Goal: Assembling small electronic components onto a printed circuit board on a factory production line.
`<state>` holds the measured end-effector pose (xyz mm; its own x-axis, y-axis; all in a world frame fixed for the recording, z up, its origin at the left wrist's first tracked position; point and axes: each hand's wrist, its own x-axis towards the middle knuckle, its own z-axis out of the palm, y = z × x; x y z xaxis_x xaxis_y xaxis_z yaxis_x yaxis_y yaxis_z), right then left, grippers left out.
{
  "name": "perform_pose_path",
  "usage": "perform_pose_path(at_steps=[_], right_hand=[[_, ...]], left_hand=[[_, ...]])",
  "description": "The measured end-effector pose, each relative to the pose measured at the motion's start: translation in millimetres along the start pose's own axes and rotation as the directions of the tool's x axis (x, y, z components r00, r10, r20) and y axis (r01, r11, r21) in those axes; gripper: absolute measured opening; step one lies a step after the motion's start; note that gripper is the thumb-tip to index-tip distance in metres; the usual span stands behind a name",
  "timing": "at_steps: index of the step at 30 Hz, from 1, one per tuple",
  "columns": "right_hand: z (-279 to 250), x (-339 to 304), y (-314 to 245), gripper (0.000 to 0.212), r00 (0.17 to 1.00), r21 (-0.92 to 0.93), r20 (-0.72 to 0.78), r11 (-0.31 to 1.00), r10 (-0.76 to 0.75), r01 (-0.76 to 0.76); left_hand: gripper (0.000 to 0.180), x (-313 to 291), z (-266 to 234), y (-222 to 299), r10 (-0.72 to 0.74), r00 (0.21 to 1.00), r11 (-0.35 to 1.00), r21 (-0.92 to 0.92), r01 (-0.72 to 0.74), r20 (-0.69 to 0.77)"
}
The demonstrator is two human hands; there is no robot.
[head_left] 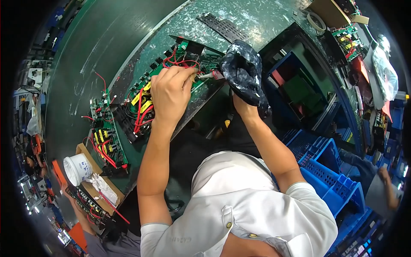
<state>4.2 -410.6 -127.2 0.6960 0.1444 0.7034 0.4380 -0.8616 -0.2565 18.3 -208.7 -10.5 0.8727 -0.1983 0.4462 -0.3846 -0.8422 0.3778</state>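
A green circuit board with yellow parts, black parts and red wires lies on the bench in front of me. My left hand rests over it, fingers pinched together at the wires; what they grip is hidden. My right hand holds a soft black bundle smeared with white, which covers most of that hand. From its left side a pale, pointed nozzle reaches toward my left fingertips. A second similar board lies to the left.
A black slotted plate lies on the white-smeared bench. Lower left, a white tub stands by a cardboard box. Blue plastic crates are at the right, near a dark open frame. Other people are partly visible at both sides.
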Motion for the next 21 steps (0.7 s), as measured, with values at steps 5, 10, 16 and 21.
perform_pose_path(at_steps=[5, 10, 16, 21], right_hand=[[3.3, -2.5, -1.7, 0.028, 0.998, -0.047, 0.053, 0.999, 0.029, -0.026], [-2.5, 5.6, -7.8, 0.025, 0.988, 0.199, 0.048, 0.968, 0.149, -0.156], [-0.5, 5.1, -7.5, 0.025, 0.984, 0.251, 0.006, 0.952, 0.181, -0.176], [0.0, -1.6, -7.0, 0.027, 0.992, 0.101, 0.033, 0.987, 0.121, -0.123]], left_hand=[[0.015, -0.3, -1.6, -0.4, -0.001, 1.000, 1.000, 0.009, 0.000, 0.016], [0.015, -2.1, -0.1, -2.7, -0.003, 1.000, 1.000, 0.000, 0.003, 0.008], [0.015, -1.0, -0.1, -0.5, -0.006, 1.000, 1.000, 0.002, 0.006, 0.015], [0.015, -0.9, 0.0, -1.4, -0.005, 1.000, 1.000, 0.012, 0.005, 0.004]])
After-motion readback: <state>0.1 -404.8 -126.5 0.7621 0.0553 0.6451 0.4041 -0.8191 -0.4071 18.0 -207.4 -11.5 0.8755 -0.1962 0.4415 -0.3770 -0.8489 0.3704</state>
